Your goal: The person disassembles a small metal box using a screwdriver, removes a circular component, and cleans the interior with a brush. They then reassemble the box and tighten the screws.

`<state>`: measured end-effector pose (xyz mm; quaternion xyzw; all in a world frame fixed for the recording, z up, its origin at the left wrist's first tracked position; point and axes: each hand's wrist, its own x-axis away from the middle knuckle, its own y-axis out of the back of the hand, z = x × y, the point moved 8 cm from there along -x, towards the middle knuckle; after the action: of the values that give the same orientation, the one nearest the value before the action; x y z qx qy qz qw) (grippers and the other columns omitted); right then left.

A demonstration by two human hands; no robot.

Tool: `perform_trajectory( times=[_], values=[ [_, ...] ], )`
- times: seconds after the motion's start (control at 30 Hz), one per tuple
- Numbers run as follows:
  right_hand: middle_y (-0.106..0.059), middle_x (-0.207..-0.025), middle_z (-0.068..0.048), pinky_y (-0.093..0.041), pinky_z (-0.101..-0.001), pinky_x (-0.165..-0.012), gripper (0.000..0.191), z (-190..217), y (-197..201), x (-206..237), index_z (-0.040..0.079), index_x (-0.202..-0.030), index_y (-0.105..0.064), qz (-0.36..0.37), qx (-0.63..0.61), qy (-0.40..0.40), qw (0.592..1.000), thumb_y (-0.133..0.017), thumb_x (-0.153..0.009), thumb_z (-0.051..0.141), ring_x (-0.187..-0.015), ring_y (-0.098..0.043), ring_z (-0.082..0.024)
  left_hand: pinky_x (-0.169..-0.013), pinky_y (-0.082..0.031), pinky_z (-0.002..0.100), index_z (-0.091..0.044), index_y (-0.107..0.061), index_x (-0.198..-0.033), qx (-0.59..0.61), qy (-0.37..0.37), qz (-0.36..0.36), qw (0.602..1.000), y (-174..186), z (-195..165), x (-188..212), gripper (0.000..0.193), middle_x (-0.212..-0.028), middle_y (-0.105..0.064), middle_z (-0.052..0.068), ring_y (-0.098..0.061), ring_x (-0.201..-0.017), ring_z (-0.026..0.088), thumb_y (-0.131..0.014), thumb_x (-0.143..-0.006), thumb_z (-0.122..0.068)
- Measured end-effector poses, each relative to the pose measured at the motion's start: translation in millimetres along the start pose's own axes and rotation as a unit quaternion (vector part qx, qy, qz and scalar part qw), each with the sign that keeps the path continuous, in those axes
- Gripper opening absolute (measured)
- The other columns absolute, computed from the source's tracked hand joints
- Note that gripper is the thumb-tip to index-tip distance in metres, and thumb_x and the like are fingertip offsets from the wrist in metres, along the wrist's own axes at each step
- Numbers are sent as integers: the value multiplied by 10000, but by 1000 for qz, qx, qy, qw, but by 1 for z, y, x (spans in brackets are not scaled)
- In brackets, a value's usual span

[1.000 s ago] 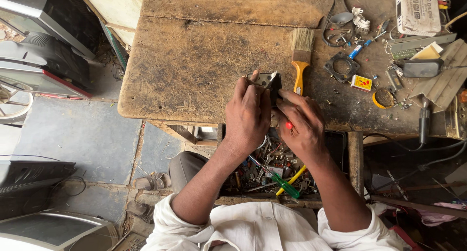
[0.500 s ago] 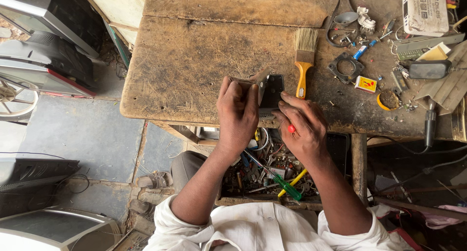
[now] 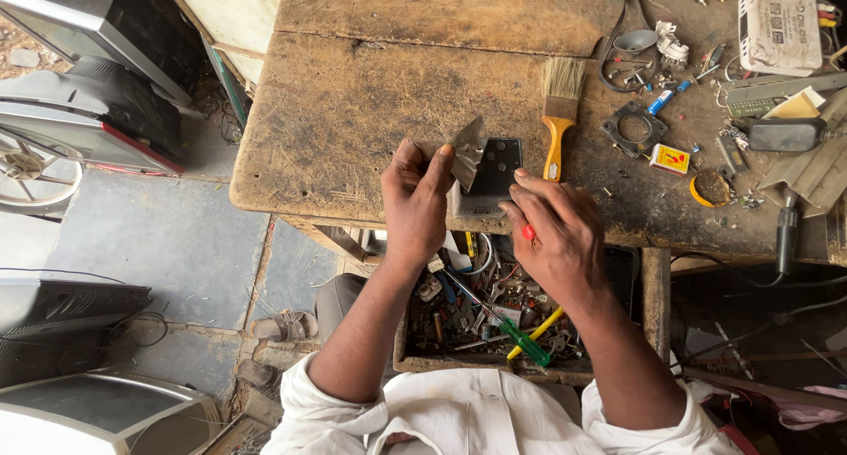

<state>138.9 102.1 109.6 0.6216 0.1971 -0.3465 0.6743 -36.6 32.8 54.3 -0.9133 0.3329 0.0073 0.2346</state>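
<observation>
1. Since one second ago, both hands have gone up a little on the tabletop (image 3: 353, 120), and the grey metal plate (image 3: 466, 152) now stands tilted over the black device (image 3: 494, 168).
2. Left hand (image 3: 416, 199): its fingers (image 3: 438, 167) are closed in a pinch on the edge of the grey metal plate and hold it partly lifted.
3. Right hand (image 3: 560, 234): the fingers are curled, and a small red-handled tool (image 3: 528, 233) sits between them, near the lower right corner of the black device. How firm the grip is I cannot tell.
4. I judge the step as separating the plate from the black device, which lies flat near the front edge.
5. I think the next move calls for a steady lift and a careful tool tip.
6. Further out lie a paintbrush (image 3: 558, 115) with orange handle and, below the edge, a drawer (image 3: 481, 318) of small parts.
</observation>
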Motion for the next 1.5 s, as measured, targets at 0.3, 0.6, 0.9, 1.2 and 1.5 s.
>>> perform_trajectory(
  times=[0.3, 0.6, 0.9, 1.2, 1.5],
  values=[
    [-675, -1105, -101, -514, -369, -710, 463, 15, 0, -14, 113, -1299, -734, 61, 62, 3, 996, -855, -864, 221, -857, -669, -203, -692, -620, 289, 17, -617, -927, 125, 74, -19, 989, 4, 10, -11, 128, -887, -682, 98, -677, -779, 118, -622, -1030, -60],
    [-661, -1059, -67, -489, -382, -688, 459, 12, 0, -24, 90, -1261, -743, 75, 34, 0, 997, -877, -836, 204, -842, -660, -200, -794, -652, 376, 19, -568, -918, 237, 137, -43, 961, 15, 20, -22, 102, -931, -682, 158, -722, -811, 198, -574, -1017, -6],
    [-643, -1333, -84, -473, -382, -728, 510, 19, 7, -23, 40, -1301, -707, 68, 36, 18, 997, -853, -814, 91, -915, -671, -186, -775, -623, 286, -28, -540, -1035, -207, -118, -29, 971, -7, -8, 1, 74, -972, -666, 97, -669, -853, 147, -513, -1092, -68],
    [-626, -1364, -126, -493, -408, -749, 511, 22, 10, -23, 19, -1294, -705, 74, 29, 3, 997, -841, -802, 42, -941, -680, -231, -920, -541, 426, -29, -663, -1242, -421, -261, 41, 868, -44, -61, 25, 246, -1134, -637, 141, -639, -1081, 304, -654, -997, -42],
    [-625, -1392, -172, -517, -410, -761, 453, 19, 5, -22, 5, -1230, -718, 84, 42, 14, 995, -828, -791, 40, -966, -710, -237, -994, -529, 425, 116, -516, -1304, -420, -259, 56, 868, -43, -62, 27, 555, -1229, -629, 207, -640, -1158, 329, -787, -906, -161]
  ],
)
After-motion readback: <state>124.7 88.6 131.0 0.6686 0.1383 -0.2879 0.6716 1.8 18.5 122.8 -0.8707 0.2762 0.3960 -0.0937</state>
